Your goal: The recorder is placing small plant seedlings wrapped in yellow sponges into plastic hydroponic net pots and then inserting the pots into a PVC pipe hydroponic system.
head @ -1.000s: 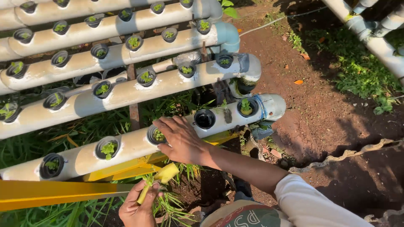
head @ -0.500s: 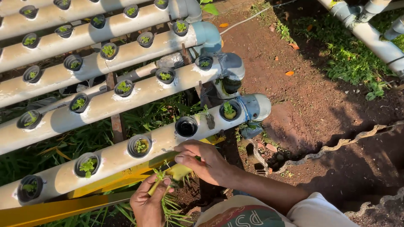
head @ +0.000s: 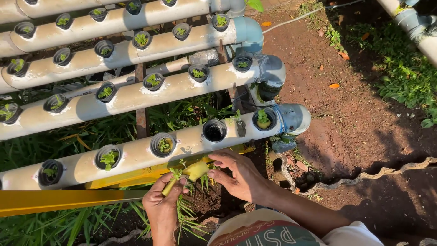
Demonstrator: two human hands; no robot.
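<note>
Outdoor plot, red soil and grass; white pipes (head: 136,95) hold net cups of seedlings. Left hand (head: 160,210) closed around a strip of yellow sponge cubes with seedlings (head: 193,171), held just below the nearest pipe's front edge. Right hand (head: 239,175) pinches the strip's upper end. Empty cup (head: 215,130) sits near that pipe's right end.

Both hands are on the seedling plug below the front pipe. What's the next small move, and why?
Probably lift the yellow seedling plug up to the empty net cup in the front pipe. The left hand and right hand both pinch the plug just below that cup, and the neighbouring cups already hold green sprouts.
</note>
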